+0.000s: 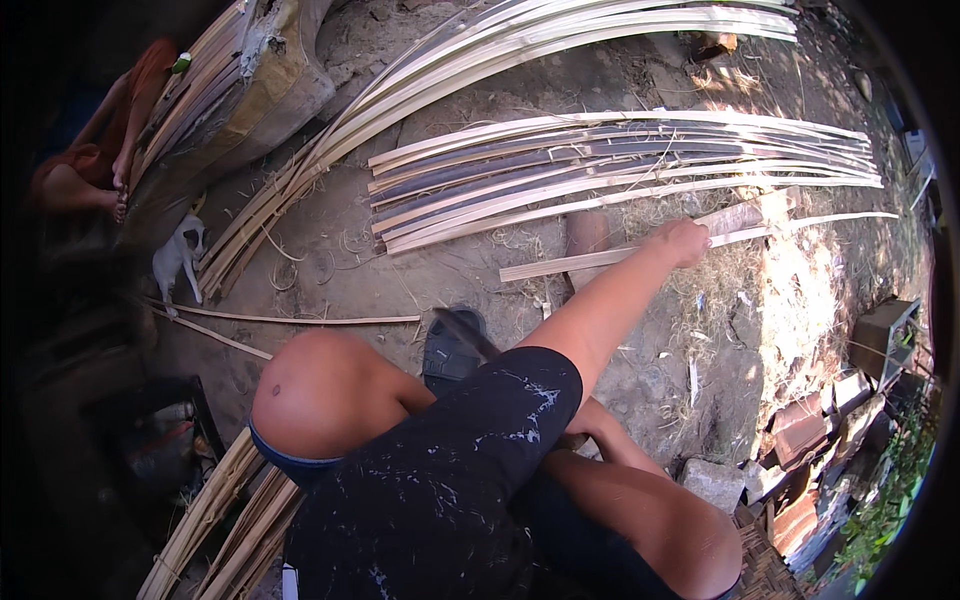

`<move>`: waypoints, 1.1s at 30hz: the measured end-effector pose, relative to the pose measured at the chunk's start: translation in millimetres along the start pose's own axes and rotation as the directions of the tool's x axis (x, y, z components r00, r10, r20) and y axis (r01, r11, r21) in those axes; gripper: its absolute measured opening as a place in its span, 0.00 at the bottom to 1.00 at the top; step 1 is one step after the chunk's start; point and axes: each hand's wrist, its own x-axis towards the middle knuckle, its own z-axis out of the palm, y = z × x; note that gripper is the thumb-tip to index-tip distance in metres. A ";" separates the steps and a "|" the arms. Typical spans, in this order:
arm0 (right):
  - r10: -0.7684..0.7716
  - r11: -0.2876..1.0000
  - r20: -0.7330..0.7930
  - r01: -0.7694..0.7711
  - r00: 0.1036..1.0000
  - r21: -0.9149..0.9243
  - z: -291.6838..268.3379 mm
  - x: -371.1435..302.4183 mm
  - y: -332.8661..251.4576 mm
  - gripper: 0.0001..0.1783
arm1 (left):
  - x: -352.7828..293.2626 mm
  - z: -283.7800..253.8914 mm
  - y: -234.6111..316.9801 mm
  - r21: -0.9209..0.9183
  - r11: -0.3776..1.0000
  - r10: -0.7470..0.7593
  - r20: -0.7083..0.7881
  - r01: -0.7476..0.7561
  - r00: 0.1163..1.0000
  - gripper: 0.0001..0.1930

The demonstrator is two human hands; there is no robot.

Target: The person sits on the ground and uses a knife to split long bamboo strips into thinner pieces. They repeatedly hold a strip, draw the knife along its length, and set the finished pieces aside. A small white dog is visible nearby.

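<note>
My left arm, in a paint-spattered black sleeve, reaches across to the right. My left hand (684, 243) is closed around a long pale bamboo strip (570, 265), near its middle. Beneath that strip lie a brown block (587, 232) and a flat board (745, 213). Of my right hand (584, 418) only a part shows, behind my left arm. A dark knife blade (466, 332) sticks out from behind that arm, in line with the right hand; handle and fingers are hidden. Under the blade is a dark sandal (448, 360) on my foot.
A row of split bamboo strips (620, 160) lies beyond my left hand, with longer strips (520, 45) farther back. A small white dog (178, 258) stands left, near another person's feet (118, 190). Bundled strips (215, 510) lie lower left; rubble (800, 430) lies right.
</note>
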 end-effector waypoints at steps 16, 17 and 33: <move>0.399 0.898 -0.343 -0.288 0.850 0.331 -38.8 9.0 64.8 0.14 | -16.8 2.1 5.8 0.058 0.998 -0.033 -0.013 0.033 0.999 0.15; 0.458 0.827 -0.402 -0.215 0.793 0.519 -31.8 11.3 62.4 0.14 | -10.6 -6.2 3.6 0.059 0.998 -0.034 -0.027 0.036 0.999 0.15; -0.223 0.948 -0.269 0.145 0.937 -0.282 -15.2 -1.5 61.2 0.23 | -21.4 2.6 16.3 0.070 0.998 0.006 -0.022 -0.004 1.000 0.13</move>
